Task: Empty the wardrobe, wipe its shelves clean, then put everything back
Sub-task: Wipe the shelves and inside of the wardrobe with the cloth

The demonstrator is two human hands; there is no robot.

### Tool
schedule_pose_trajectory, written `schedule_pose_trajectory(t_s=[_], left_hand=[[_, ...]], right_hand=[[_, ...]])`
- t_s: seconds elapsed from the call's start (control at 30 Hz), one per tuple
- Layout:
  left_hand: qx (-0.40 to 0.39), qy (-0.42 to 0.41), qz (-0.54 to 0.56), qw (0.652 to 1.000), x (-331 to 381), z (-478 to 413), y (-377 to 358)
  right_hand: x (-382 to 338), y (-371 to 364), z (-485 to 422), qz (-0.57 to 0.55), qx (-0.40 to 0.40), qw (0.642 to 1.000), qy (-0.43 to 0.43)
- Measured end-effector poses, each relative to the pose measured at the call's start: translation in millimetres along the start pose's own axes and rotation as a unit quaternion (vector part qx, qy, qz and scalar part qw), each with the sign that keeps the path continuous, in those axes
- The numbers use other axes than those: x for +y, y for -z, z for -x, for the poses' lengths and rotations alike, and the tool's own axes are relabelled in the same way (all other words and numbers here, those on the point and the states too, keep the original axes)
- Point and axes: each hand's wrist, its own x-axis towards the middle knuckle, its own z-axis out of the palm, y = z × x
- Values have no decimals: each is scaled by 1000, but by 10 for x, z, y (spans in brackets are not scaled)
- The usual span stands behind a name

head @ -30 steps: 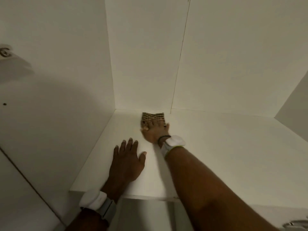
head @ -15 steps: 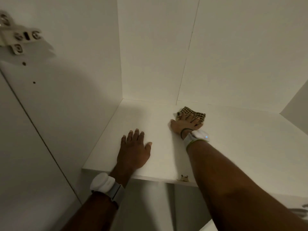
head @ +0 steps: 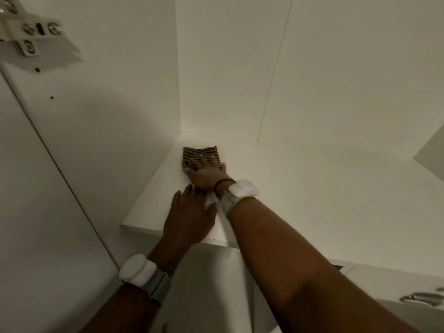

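Right hand (head: 207, 174) presses cloth (head: 192, 153) near the back-left corner — shelf (head: 312, 188) stretches rightward.

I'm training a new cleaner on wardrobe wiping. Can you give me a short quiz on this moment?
1. Which hand presses the checked brown-and-cream cloth?
2. True or false: the left hand is lifted clear of the white wardrobe shelf.
3. Where on the shelf does the cloth lie? A) near the back left corner B) at the front edge C) at the far right end

Key:
1. The right hand, fingers laid over the cloth.
2. False: it rests flat on the shelf near the front edge.
3. A
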Motion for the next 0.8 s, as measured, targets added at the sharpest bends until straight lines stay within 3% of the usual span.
schedule_pose_trajectory(t_s=[0.17, 0.33, 0.5, 0.6, 0.8], left_hand=[[-3, 37, 18, 999, 66, -12, -21], [51, 59, 18, 997, 138, 171, -48], [62, 56, 3, 996, 212, 534, -90], [88, 30, -9, 996, 155, 727, -142], [136, -36, 26, 990, 16, 928, -148]], right_hand=[[1448, 135, 484, -10, 127, 984, -124], [2244, 262, 824, -8, 158, 954, -256], [1737, 247, 921, -24, 151, 943, -297], [1122, 162, 889, -31, 138, 967, -213], [-393, -222, 447, -28, 6, 999, -36]])
